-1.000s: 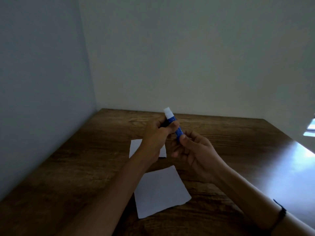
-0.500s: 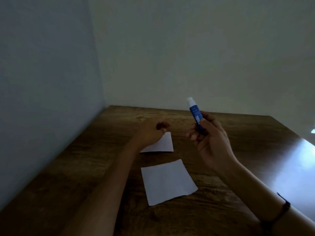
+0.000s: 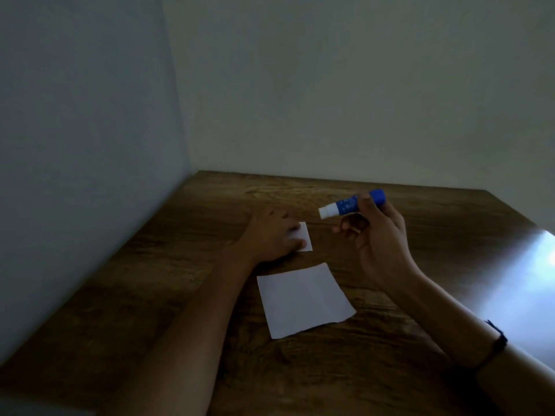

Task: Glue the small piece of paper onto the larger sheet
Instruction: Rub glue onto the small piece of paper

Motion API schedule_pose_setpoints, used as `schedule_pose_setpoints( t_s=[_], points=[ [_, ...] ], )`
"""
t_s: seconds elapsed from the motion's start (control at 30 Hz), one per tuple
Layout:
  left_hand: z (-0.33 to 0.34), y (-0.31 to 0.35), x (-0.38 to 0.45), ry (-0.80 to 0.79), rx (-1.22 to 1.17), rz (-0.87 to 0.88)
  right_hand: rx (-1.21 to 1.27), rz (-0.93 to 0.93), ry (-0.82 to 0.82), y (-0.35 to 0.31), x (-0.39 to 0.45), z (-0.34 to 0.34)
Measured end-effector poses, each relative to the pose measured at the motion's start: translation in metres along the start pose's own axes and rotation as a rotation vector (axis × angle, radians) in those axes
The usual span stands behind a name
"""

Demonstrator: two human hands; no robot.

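A small white piece of paper (image 3: 305, 239) lies on the wooden table (image 3: 192, 265) beyond the larger white sheet (image 3: 303, 300), a gap of bare wood between them. My left hand (image 3: 270, 235) rests on the small paper's left part, fingers and thumb closed on its edge and hiding most of it. My right hand (image 3: 378, 244) hovers above the table to the right, gripping a blue glue stick (image 3: 350, 205). The stick lies nearly level, its white tip pointing left toward the small paper. The larger sheet lies flat and untouched.
The table sits in a corner, with a wall (image 3: 90, 145) close on the left and another along the back. A bright glare (image 3: 534, 280) covers the table's right side. A dark band (image 3: 495, 343) circles my right wrist.
My hands came apart. The left one dropped from the glue stick onto the small paper. The right one carried the stick rightward and tipped it from upright to nearly level, tip pointing left.
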State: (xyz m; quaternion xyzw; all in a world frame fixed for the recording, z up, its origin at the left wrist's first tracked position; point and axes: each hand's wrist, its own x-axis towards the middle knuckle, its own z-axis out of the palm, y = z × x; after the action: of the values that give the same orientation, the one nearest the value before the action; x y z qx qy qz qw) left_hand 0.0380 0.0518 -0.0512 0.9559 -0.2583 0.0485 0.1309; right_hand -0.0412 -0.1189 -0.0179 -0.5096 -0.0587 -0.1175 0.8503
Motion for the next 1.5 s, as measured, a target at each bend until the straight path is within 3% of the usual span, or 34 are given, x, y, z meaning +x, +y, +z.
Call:
schedule_pose_setpoints(
  t_s=[0.23, 0.37, 0.6, 0.83, 1.5],
  points=[
    [-0.005, -0.005, -0.005, -0.091, -0.060, 0.011, -0.415, 0.023, 0.136, 0.038, 0.015, -0.001],
    [-0.009, -0.004, 0.000, -0.114, -0.112, -0.007, -0.751, -0.062, 0.214, 0.052, 0.040, 0.002],
    [-0.008, -0.005, 0.001, -0.078, -0.098, -0.003, -1.019, -0.225, 0.039, 0.059, 0.068, 0.016],
    [-0.010, -0.004, 0.000, -0.105, -0.162, -0.026, -1.177, -0.283, -0.059, 0.061, 0.071, 0.016],
    [-0.013, -0.002, -0.001, -0.119, -0.165, -0.011, -1.260, -0.324, -0.078, 0.062, 0.072, 0.018]
  ],
)
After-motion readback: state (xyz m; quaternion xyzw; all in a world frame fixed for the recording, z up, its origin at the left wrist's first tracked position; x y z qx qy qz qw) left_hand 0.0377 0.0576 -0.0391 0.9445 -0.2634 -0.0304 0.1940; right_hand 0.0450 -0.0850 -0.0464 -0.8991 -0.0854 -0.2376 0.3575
